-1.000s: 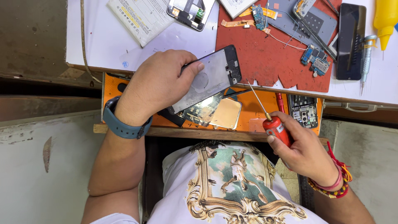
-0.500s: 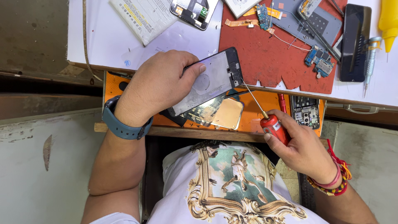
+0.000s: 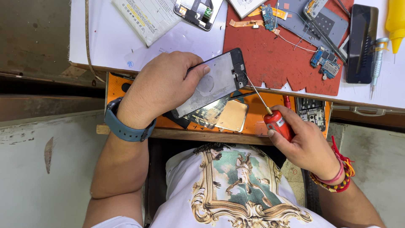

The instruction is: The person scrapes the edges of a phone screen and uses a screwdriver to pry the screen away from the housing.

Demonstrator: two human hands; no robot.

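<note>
My left hand grips a black phone frame with a bare grey metal inner plate, holding it tilted over the edge of the white bench. A blue watch sits on that wrist. My right hand holds a red-handled screwdriver; its thin shaft runs up-left and the tip touches the frame's lower right edge. Red string bracelets circle the right wrist.
An open orange drawer below the bench holds a copper-coloured plate and phone parts. A red work mat carries small circuit boards and flex cables. A dark phone, a metal screwdriver and a yellow bottle lie at right.
The right hand has swung the screwdriver up and left, bringing its tip to the phone frame's edge. The left hand with the frame has hardly moved.
</note>
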